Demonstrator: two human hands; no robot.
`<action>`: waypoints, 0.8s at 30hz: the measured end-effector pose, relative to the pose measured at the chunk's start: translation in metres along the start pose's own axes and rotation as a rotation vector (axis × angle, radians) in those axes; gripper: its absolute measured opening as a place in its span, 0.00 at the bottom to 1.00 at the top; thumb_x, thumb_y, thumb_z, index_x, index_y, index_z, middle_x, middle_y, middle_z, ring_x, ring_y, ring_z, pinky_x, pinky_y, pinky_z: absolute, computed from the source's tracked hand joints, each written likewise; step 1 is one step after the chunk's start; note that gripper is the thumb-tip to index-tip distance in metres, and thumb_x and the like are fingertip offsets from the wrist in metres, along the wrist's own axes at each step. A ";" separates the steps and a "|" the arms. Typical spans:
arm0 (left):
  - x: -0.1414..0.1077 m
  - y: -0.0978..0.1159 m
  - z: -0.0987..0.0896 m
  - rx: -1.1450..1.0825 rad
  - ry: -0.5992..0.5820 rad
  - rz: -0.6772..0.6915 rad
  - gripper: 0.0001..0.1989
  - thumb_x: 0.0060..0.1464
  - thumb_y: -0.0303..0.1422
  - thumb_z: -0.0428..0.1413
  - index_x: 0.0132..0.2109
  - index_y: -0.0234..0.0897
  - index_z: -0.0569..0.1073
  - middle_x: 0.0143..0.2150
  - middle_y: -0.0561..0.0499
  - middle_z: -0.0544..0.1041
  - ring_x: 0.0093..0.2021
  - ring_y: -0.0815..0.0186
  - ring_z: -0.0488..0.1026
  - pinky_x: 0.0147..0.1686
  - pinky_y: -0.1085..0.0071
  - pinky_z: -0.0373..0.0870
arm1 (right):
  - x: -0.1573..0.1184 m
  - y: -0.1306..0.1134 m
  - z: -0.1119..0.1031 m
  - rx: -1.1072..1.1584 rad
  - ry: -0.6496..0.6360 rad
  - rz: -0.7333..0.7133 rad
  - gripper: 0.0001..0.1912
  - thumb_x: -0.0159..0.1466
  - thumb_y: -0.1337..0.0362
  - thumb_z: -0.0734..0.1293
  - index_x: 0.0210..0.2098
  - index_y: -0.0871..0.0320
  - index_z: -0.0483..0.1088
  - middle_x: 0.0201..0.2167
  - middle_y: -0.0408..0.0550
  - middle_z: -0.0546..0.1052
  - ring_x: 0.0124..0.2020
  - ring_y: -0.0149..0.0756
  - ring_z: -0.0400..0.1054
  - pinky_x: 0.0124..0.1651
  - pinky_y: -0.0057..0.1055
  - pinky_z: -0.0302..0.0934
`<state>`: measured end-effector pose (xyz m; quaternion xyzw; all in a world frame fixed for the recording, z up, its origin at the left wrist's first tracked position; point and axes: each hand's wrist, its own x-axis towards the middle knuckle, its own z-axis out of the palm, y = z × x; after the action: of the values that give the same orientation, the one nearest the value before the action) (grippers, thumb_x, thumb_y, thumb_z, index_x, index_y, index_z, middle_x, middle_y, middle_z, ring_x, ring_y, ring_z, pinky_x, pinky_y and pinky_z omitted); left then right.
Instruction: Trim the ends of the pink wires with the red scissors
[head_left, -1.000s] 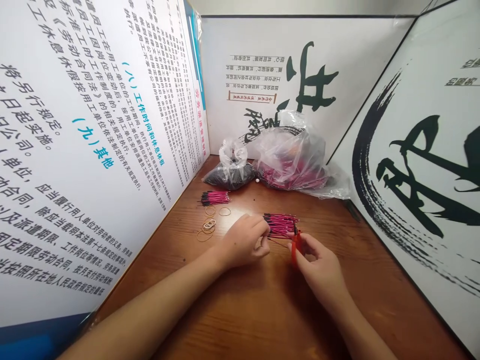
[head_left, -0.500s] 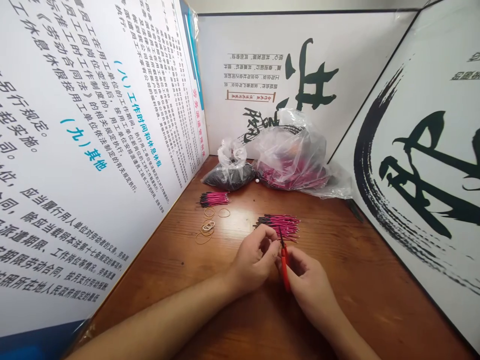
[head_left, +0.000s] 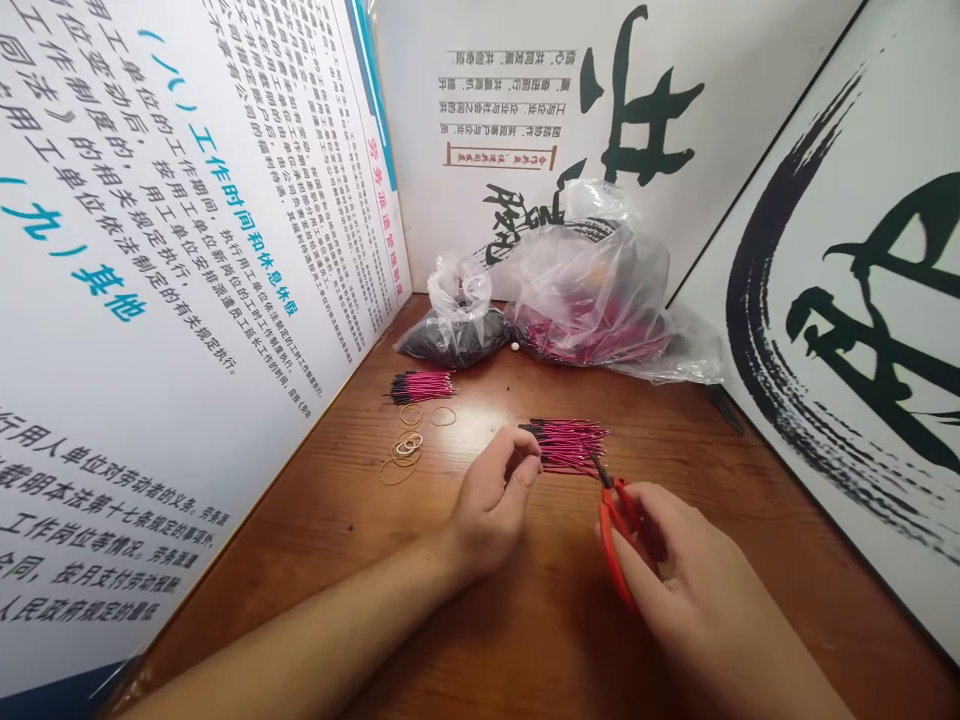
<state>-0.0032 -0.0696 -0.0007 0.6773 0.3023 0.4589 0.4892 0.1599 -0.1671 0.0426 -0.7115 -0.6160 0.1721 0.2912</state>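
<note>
Red-handled pliers (head_left: 616, 540) with thin dark jaws are gripped in my right hand (head_left: 686, 570), their tip pointing up and left at a pile of pink wires with black ends (head_left: 571, 445). My left hand (head_left: 495, 495) is at the left end of that pile, thumb and fingertips pinched together. Whatever is in that pinch is too small or hidden to make out. A second, neater bundle of pink wires (head_left: 426, 385) lies farther left, with several rubber bands (head_left: 405, 447) just in front of it.
At the back stand a clear bag of dark small parts (head_left: 454, 335) and a larger clear bag of pink wires (head_left: 592, 320). A small white piece (head_left: 515, 346) lies between them. Printed panels (head_left: 540, 60) enclose the wooden table (head_left: 465, 640) left, back and right.
My right hand has drawn the pliers away to the right, and their handles now look spread. My hands were close together before; the left has shifted slightly left. The view has tilted a little.
</note>
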 end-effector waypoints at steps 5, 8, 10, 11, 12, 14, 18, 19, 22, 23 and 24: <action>-0.002 0.002 0.002 -0.033 -0.020 -0.027 0.05 0.64 0.32 0.49 0.38 0.38 0.66 0.33 0.52 0.65 0.33 0.67 0.62 0.34 0.71 0.62 | 0.000 -0.003 0.000 -0.052 0.040 -0.046 0.14 0.63 0.50 0.62 0.28 0.51 0.67 0.23 0.45 0.73 0.21 0.35 0.65 0.21 0.30 0.57; -0.002 0.002 0.002 -0.010 -0.023 -0.032 0.04 0.62 0.31 0.50 0.37 0.38 0.66 0.31 0.53 0.65 0.31 0.67 0.62 0.32 0.71 0.61 | 0.000 0.000 -0.002 -0.060 0.053 -0.048 0.14 0.63 0.49 0.63 0.30 0.51 0.68 0.25 0.46 0.75 0.23 0.37 0.69 0.22 0.30 0.61; -0.001 0.002 0.002 0.019 -0.009 -0.009 0.04 0.62 0.31 0.51 0.37 0.38 0.66 0.31 0.53 0.65 0.31 0.67 0.62 0.31 0.71 0.61 | 0.000 0.003 -0.004 -0.063 0.080 -0.061 0.14 0.63 0.48 0.63 0.31 0.51 0.69 0.24 0.46 0.76 0.22 0.37 0.70 0.22 0.31 0.61; -0.001 0.002 0.002 0.035 0.006 0.010 0.03 0.61 0.30 0.51 0.37 0.38 0.67 0.32 0.53 0.65 0.31 0.67 0.62 0.31 0.71 0.61 | 0.000 0.005 -0.004 -0.070 0.100 -0.081 0.14 0.63 0.48 0.63 0.31 0.51 0.70 0.23 0.45 0.76 0.21 0.37 0.70 0.22 0.32 0.61; 0.000 0.002 0.002 0.051 0.021 0.032 0.03 0.61 0.30 0.51 0.36 0.38 0.67 0.32 0.53 0.66 0.31 0.67 0.62 0.32 0.70 0.61 | 0.000 0.006 -0.004 -0.080 0.126 -0.112 0.13 0.63 0.49 0.64 0.31 0.51 0.70 0.22 0.45 0.76 0.20 0.37 0.69 0.22 0.32 0.61; 0.001 0.002 0.001 0.077 0.048 0.066 0.04 0.61 0.29 0.51 0.36 0.38 0.68 0.32 0.52 0.67 0.32 0.67 0.62 0.33 0.70 0.61 | 0.002 0.007 -0.004 -0.117 0.194 -0.204 0.11 0.63 0.51 0.65 0.33 0.50 0.73 0.20 0.44 0.76 0.20 0.38 0.69 0.24 0.35 0.61; 0.002 0.000 0.001 0.051 0.056 0.021 0.03 0.61 0.30 0.51 0.37 0.39 0.69 0.33 0.51 0.70 0.34 0.65 0.65 0.35 0.69 0.63 | 0.002 0.010 -0.001 -0.185 0.250 -0.329 0.10 0.63 0.53 0.66 0.39 0.50 0.74 0.27 0.47 0.80 0.26 0.42 0.74 0.32 0.41 0.65; 0.002 0.000 0.001 0.025 0.054 -0.012 0.03 0.61 0.30 0.51 0.37 0.38 0.69 0.34 0.50 0.70 0.35 0.65 0.67 0.35 0.69 0.64 | 0.001 0.011 0.001 -0.187 0.248 -0.326 0.11 0.63 0.53 0.66 0.41 0.50 0.73 0.29 0.47 0.81 0.28 0.42 0.75 0.34 0.41 0.66; 0.003 -0.002 0.003 -0.066 0.056 -0.102 0.04 0.61 0.33 0.52 0.37 0.38 0.69 0.35 0.50 0.71 0.36 0.65 0.69 0.36 0.69 0.67 | -0.004 0.017 0.004 -0.189 0.225 -0.259 0.14 0.64 0.52 0.66 0.46 0.49 0.70 0.31 0.47 0.81 0.31 0.42 0.77 0.33 0.37 0.70; 0.003 -0.002 0.003 -0.094 0.059 -0.121 0.05 0.61 0.33 0.52 0.37 0.38 0.68 0.34 0.50 0.70 0.35 0.66 0.70 0.35 0.70 0.67 | -0.004 0.019 0.004 -0.188 0.214 -0.246 0.14 0.64 0.51 0.66 0.47 0.48 0.69 0.31 0.47 0.80 0.31 0.41 0.77 0.31 0.35 0.70; 0.003 -0.002 0.003 -0.119 0.059 -0.138 0.05 0.61 0.34 0.53 0.37 0.38 0.68 0.34 0.50 0.70 0.34 0.66 0.69 0.34 0.71 0.66 | -0.005 0.020 0.005 -0.186 0.201 -0.250 0.14 0.64 0.51 0.66 0.47 0.48 0.69 0.31 0.46 0.80 0.31 0.40 0.77 0.29 0.32 0.70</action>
<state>0.0010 -0.0671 -0.0021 0.6107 0.3347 0.4612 0.5499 0.1712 -0.1723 0.0260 -0.6670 -0.6805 0.0050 0.3033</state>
